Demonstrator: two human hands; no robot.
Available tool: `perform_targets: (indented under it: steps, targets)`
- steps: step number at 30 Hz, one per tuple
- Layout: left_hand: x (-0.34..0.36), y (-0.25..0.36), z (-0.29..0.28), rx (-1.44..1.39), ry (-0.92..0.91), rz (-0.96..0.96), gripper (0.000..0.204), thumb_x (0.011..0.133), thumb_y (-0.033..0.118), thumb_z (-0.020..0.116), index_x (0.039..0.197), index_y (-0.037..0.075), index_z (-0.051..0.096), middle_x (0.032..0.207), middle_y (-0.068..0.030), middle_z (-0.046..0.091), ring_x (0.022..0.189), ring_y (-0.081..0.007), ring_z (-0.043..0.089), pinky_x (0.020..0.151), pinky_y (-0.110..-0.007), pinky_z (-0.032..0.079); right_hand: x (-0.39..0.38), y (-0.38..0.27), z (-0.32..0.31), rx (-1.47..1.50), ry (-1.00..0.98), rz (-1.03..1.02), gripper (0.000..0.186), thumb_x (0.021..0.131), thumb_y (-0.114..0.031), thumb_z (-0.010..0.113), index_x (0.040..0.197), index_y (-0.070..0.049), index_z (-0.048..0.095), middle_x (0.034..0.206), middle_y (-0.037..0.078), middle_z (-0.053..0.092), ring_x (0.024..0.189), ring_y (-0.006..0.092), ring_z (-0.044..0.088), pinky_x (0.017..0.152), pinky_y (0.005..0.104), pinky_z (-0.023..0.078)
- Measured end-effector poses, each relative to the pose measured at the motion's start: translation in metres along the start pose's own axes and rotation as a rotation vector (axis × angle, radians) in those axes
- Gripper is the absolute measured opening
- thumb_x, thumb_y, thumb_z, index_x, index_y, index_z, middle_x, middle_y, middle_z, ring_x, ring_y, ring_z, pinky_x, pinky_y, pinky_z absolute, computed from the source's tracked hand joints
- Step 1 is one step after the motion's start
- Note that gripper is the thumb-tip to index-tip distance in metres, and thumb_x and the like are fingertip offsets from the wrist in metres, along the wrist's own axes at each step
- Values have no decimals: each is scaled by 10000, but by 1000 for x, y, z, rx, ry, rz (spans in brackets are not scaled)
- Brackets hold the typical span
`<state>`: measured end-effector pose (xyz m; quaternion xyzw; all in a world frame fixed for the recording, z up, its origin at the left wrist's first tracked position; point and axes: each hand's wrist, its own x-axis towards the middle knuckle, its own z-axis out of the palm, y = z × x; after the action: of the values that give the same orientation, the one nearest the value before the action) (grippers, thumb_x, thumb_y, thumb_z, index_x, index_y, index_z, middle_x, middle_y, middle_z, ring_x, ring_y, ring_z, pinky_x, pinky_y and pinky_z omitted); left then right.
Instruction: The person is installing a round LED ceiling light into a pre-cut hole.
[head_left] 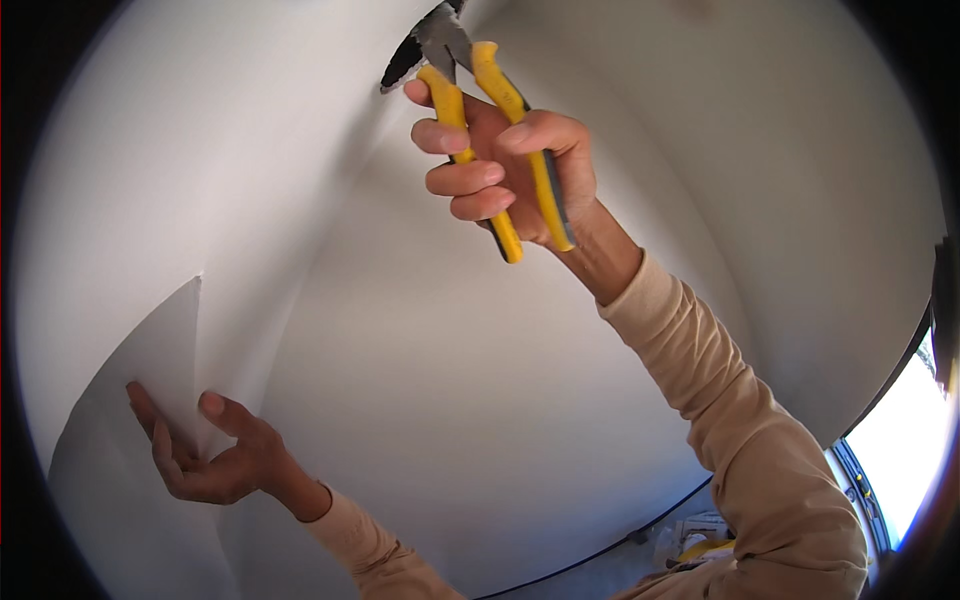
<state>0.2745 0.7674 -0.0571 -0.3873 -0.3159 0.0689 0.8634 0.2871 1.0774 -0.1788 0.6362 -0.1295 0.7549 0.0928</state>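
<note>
Gripping steel pliers with yellow-and-black handles (502,92) toward twelve o'clock in the bare right hand (515,185), with fingers curled round parted handles. Aligned eleven to five, head-first at the dark ragged hole (402,62) in the white panel (190,180). Well away from the bare left hand (228,465), loosely open, seemingly empty, at eight o'clock.

A greyish surface (605,573) low down bears pale clutter (697,527) and something yellow (706,549).

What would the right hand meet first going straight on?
The pliers in the right hand would lead, likely to the ragged dark hole in the white surface. Their head overlaps the hole in view; depth is unclear, so contact with its edge can't be told.
</note>
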Motion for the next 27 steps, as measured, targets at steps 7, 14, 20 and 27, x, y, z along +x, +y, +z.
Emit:
perform_targets:
  steps: [7, 14, 20, 27]
  targets:
    - [13, 87, 9, -638, -49, 166, 135, 891, 73, 561, 983, -19, 524, 984, -160, 625, 895, -301, 629, 795, -386, 534, -23, -38, -9, -2170, 661, 361, 692, 601, -58, 559, 1279, 8, 443, 831, 189, 570, 666, 316, 567, 645, 416, 475]
    - [37, 202, 151, -366, -759, -343, 314, 937, 152, 551, 1216, 15, 507, 572, -76, 597, 460, -229, 583, 454, -327, 431, -173, -51, 38, -2199, 917, 445, 708, 616, -51, 585, 1302, 2, 415, 909, 263, 613, 850, 417, 600, 800, 432, 480]
    - [41, 228, 213, -825, -464, -790, 303, 973, 173, 490, 1241, 31, 484, 584, -78, 610, 465, -156, 589, 451, -292, 440, -253, -45, 101, -1970, 1215, 772, 694, 602, -46, 624, 1274, 5, 456, 809, 223, 593, 775, 381, 598, 753, 398, 477]
    - [89, 294, 204, -1663, 166, -1074, 179, 958, 77, 461, 1087, 14, 567, 880, -118, 684, 639, -170, 649, 552, -241, 495, -280, -52, 129, -1860, 1266, 943, 712, 571, -64, 625, 1256, 40, 463, 759, 152, 529, 686, 261, 529, 692, 306, 456]
